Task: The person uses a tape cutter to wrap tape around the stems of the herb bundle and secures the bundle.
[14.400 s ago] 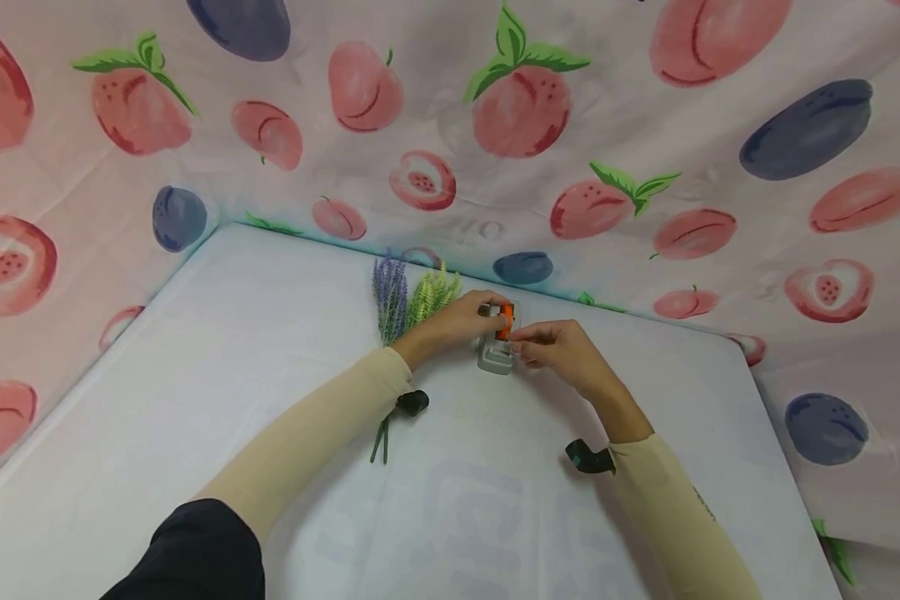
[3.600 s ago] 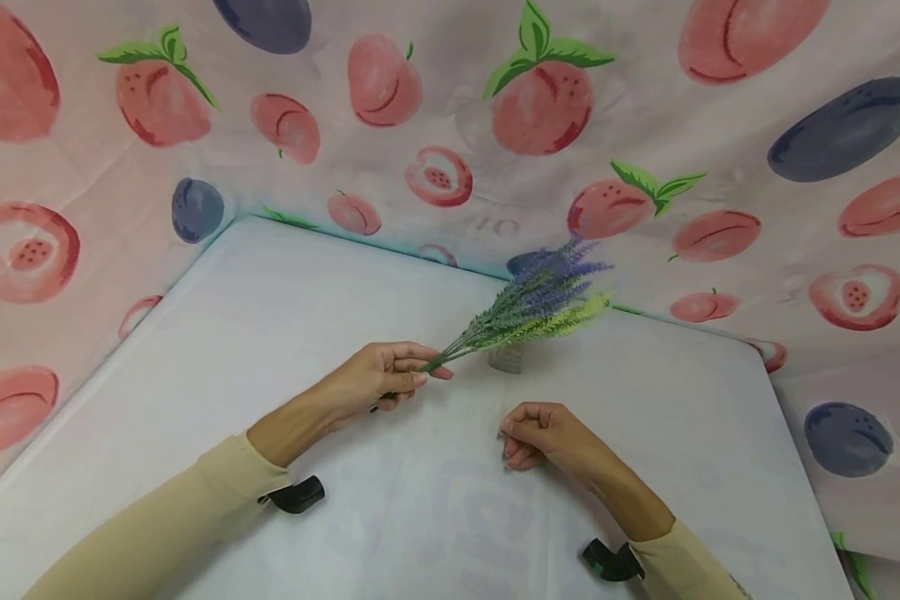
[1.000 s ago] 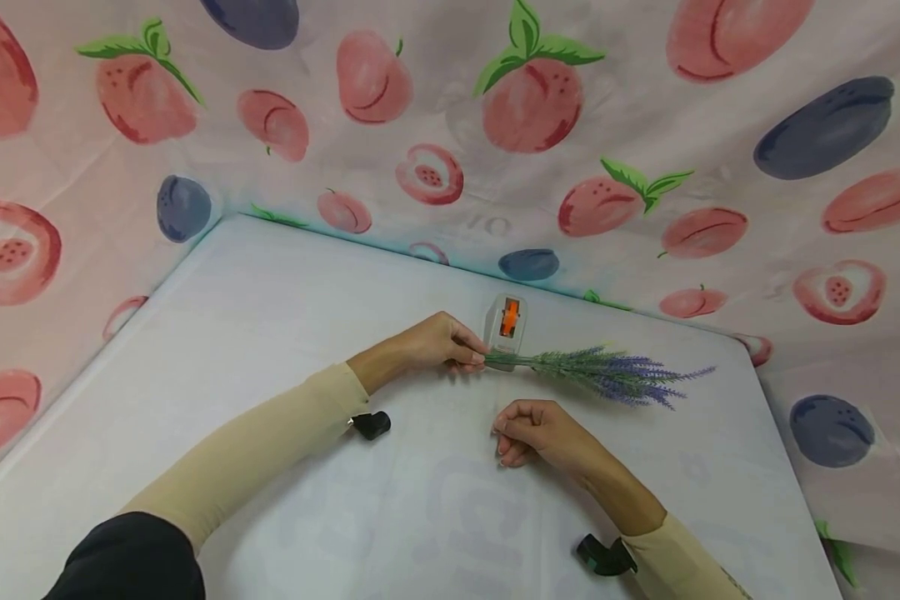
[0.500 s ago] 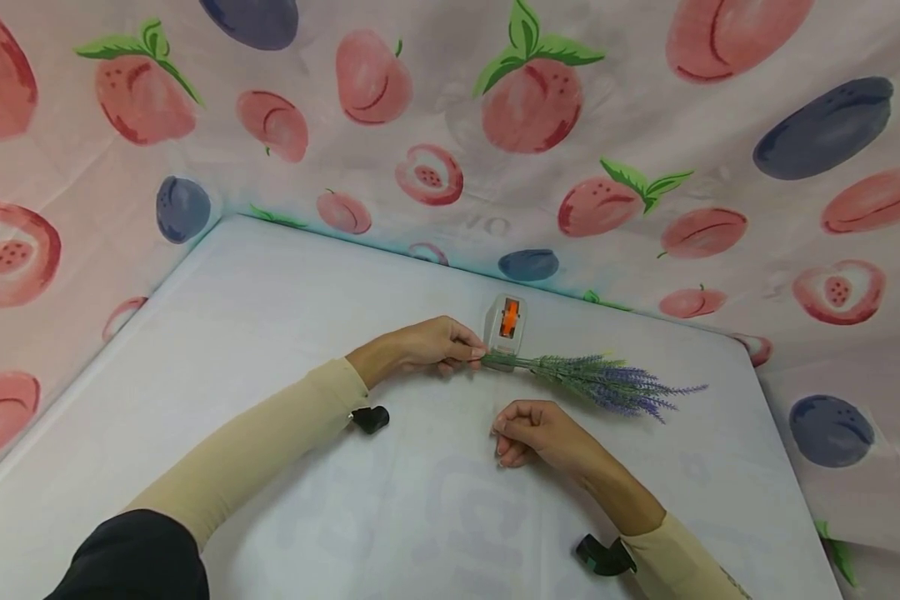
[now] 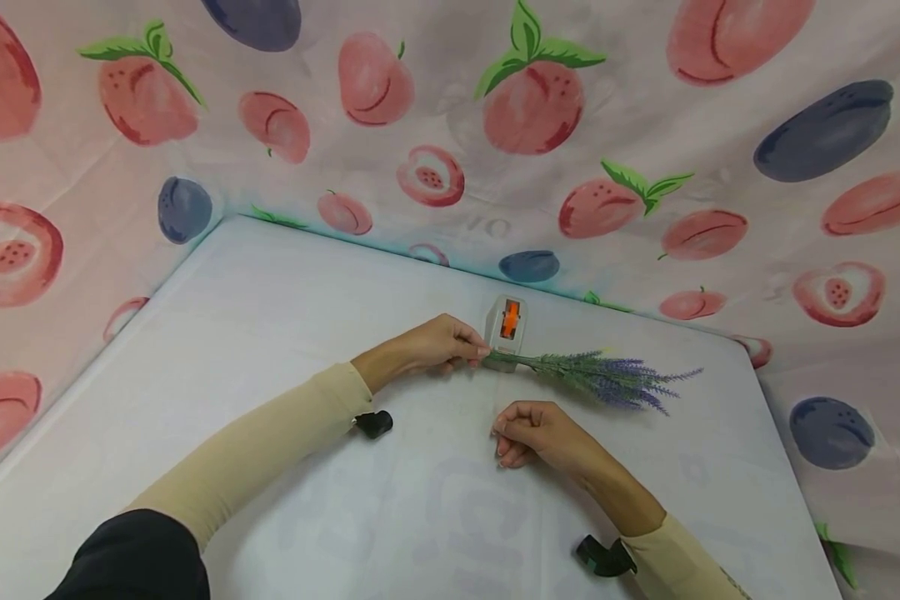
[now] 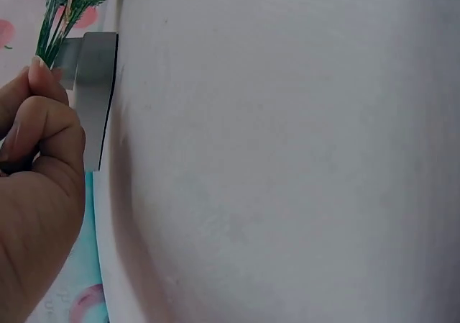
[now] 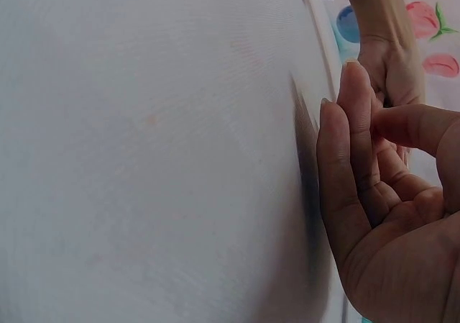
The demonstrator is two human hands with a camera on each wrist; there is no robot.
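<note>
One hand (image 5: pixel 438 343) pinching stems (image 6: pixel 48 47), blooms (image 5: pixel 624 383) head-view only

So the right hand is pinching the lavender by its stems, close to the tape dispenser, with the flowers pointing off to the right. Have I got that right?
Not quite: the left hand, not the right hand, pinches the lavender by its stems, as the head view shows. The tape dispenser is close by, and the flowers do point right.
</note>
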